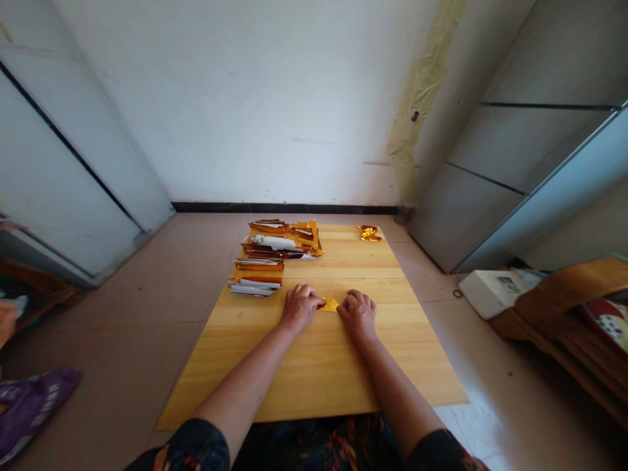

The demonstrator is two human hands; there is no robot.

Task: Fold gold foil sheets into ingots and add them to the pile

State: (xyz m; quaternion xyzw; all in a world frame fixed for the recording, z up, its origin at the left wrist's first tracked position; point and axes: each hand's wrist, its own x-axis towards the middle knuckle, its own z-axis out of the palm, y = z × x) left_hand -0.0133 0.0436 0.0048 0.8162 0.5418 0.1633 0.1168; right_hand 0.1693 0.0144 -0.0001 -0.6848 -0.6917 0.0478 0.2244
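A small piece of gold foil paper [330,305] lies on the wooden table [314,366] between my two hands. My left hand [300,306] has its fingers closed on the paper's left end. At the right end, my right hand [359,314] is curled with its fingertips pressing the paper. Stacks of gold and white foil paper [258,269] lie beyond my left hand. A larger pile of the same paper [287,239] sits behind them. Near the far right corner rests a folded gold foil piece [369,233].
A white wall [275,111] rises beyond the table. To the right stands a grey refrigerator [510,150], with a white box [488,293] and a wooden bench [564,307] nearer. A purple bag [36,405] is at the lower left, close to part of another person's hand [6,322].
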